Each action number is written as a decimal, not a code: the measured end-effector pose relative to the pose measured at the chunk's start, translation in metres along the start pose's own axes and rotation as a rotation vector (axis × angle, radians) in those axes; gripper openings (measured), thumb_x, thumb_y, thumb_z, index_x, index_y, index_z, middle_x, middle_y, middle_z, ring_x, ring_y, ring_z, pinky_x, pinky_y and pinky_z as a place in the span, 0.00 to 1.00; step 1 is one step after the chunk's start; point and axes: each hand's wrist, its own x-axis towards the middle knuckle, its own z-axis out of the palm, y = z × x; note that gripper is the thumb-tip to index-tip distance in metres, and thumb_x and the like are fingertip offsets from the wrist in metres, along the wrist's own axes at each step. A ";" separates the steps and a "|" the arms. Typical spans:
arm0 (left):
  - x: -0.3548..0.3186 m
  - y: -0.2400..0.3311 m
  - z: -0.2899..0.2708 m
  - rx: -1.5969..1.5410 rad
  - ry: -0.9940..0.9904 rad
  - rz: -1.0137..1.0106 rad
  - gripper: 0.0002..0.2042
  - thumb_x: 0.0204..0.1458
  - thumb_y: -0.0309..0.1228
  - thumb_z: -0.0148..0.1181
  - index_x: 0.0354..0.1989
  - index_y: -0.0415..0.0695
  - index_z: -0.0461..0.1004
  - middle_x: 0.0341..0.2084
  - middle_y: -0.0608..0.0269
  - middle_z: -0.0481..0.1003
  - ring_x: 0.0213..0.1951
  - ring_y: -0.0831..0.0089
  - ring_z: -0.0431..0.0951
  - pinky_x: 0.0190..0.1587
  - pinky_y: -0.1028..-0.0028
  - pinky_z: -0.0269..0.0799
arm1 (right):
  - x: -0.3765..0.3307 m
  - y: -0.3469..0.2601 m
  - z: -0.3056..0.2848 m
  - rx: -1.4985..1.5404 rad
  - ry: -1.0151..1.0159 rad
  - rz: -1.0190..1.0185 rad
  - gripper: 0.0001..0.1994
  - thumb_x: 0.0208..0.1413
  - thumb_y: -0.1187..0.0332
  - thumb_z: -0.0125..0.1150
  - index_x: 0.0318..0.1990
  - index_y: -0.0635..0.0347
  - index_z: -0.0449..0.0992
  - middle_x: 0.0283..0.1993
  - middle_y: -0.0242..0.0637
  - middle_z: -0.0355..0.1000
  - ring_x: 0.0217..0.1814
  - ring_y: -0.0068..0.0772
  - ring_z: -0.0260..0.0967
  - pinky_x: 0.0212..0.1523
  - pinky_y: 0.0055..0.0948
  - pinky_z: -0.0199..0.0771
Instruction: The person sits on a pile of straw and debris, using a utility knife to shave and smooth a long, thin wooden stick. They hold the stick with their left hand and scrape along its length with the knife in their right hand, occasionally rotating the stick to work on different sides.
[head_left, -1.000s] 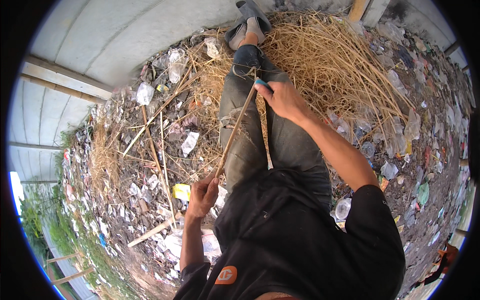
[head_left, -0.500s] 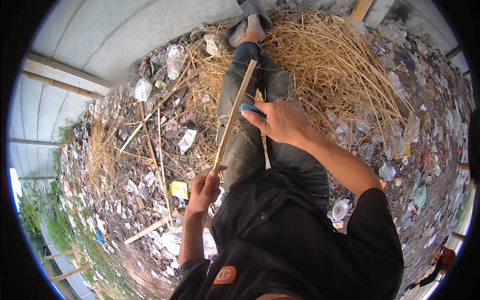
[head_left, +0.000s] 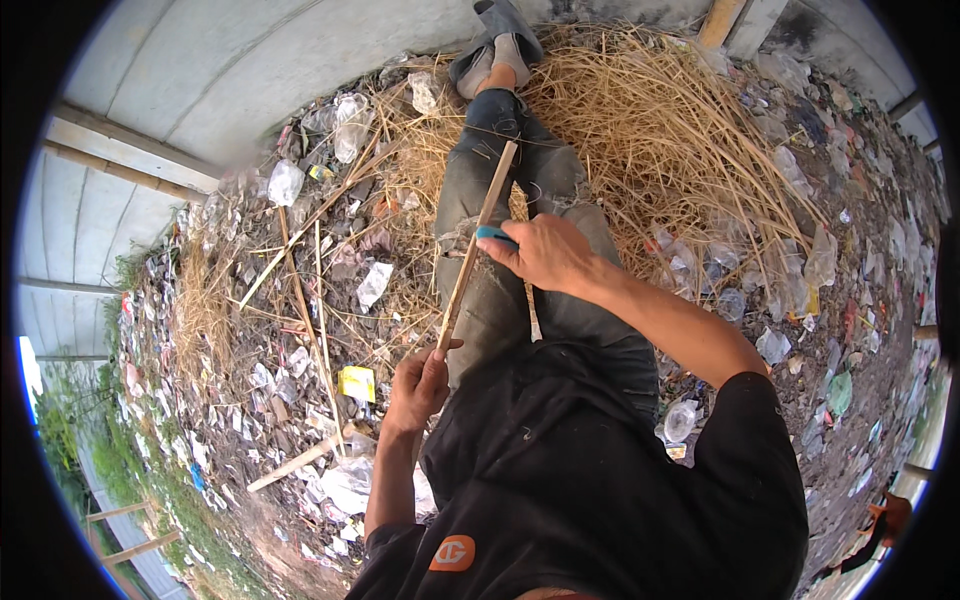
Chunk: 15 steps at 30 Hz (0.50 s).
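My left hand (head_left: 418, 388) is closed on the near end of a long pale wooden strip (head_left: 464, 284), which looks like split bamboo. The strip slants away over my legs (head_left: 500, 310), its far end above my knees. My right hand (head_left: 553, 254) is closed round a small teal tool (head_left: 496, 236), mostly hidden by my fingers; its kind does not show. The tool's end lies against or just over the strip's middle; I cannot tell whether a blade is there.
Dry straw (head_left: 650, 130) lies heaped to the right of my shins. Thin sticks (head_left: 312, 320) and a thicker pale stick (head_left: 300, 460) lie on the littered ground at left, near a yellow packet (head_left: 357, 383). A grey wall (head_left: 220, 70) stands beyond my feet.
The strip has come slightly nearer to me, with my left hand shifting a little right and down. My right hand has moved slightly down with the teal tool, closer to the strip.
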 end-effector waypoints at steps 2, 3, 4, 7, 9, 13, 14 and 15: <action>0.000 0.001 0.003 -0.001 0.007 -0.002 0.23 0.72 0.43 0.48 0.57 0.33 0.75 0.14 0.79 0.58 0.15 0.89 0.56 0.19 0.80 0.50 | -0.024 -0.021 0.024 0.055 -0.123 -0.116 0.33 0.66 0.36 0.49 0.33 0.62 0.81 0.22 0.55 0.76 0.28 0.60 0.78 0.30 0.54 0.77; -0.001 0.002 0.001 0.013 0.012 0.018 0.23 0.72 0.43 0.48 0.57 0.33 0.75 0.14 0.80 0.58 0.15 0.89 0.56 0.19 0.80 0.50 | -0.021 -0.020 0.022 0.007 -0.099 -0.109 0.33 0.66 0.37 0.49 0.32 0.62 0.81 0.22 0.56 0.75 0.28 0.60 0.78 0.31 0.54 0.76; -0.005 0.000 0.000 0.025 0.016 0.031 0.22 0.72 0.43 0.48 0.56 0.33 0.76 0.14 0.80 0.58 0.15 0.89 0.55 0.19 0.80 0.50 | -0.018 -0.016 0.021 -0.038 -0.080 -0.098 0.33 0.67 0.37 0.49 0.32 0.62 0.81 0.22 0.56 0.75 0.28 0.61 0.78 0.31 0.54 0.76; -0.026 -0.008 -0.016 0.100 -0.081 0.007 0.22 0.72 0.41 0.48 0.58 0.33 0.75 0.14 0.80 0.59 0.16 0.89 0.57 0.20 0.80 0.51 | 0.034 0.082 -0.016 0.069 0.334 0.270 0.36 0.69 0.38 0.45 0.26 0.63 0.79 0.17 0.53 0.72 0.21 0.55 0.76 0.25 0.51 0.74; -0.044 -0.016 -0.030 0.229 -0.165 0.075 0.22 0.72 0.41 0.49 0.60 0.33 0.75 0.15 0.80 0.59 0.16 0.88 0.57 0.21 0.80 0.53 | 0.040 0.174 -0.053 0.125 0.311 0.603 0.39 0.70 0.36 0.42 0.16 0.61 0.71 0.12 0.38 0.62 0.15 0.35 0.62 0.22 0.44 0.63; -0.037 -0.013 -0.031 0.035 -0.008 -0.007 0.23 0.72 0.42 0.50 0.60 0.32 0.73 0.14 0.79 0.59 0.16 0.89 0.57 0.20 0.81 0.51 | 0.024 0.180 -0.080 0.132 0.419 0.541 0.39 0.69 0.35 0.43 0.16 0.60 0.68 0.12 0.35 0.60 0.16 0.35 0.61 0.22 0.42 0.59; -0.029 -0.017 -0.029 0.014 0.007 0.034 0.24 0.72 0.43 0.50 0.60 0.31 0.73 0.14 0.79 0.59 0.15 0.89 0.57 0.19 0.82 0.51 | 0.018 0.170 -0.082 0.149 0.427 0.511 0.39 0.68 0.34 0.44 0.16 0.60 0.68 0.12 0.35 0.60 0.17 0.35 0.62 0.23 0.42 0.59; -0.019 -0.013 -0.025 0.012 0.019 0.048 0.24 0.72 0.43 0.49 0.60 0.30 0.73 0.14 0.79 0.59 0.16 0.89 0.56 0.19 0.81 0.51 | 0.015 0.160 -0.087 0.132 0.346 0.489 0.36 0.67 0.34 0.46 0.22 0.60 0.71 0.16 0.35 0.63 0.20 0.33 0.64 0.26 0.40 0.62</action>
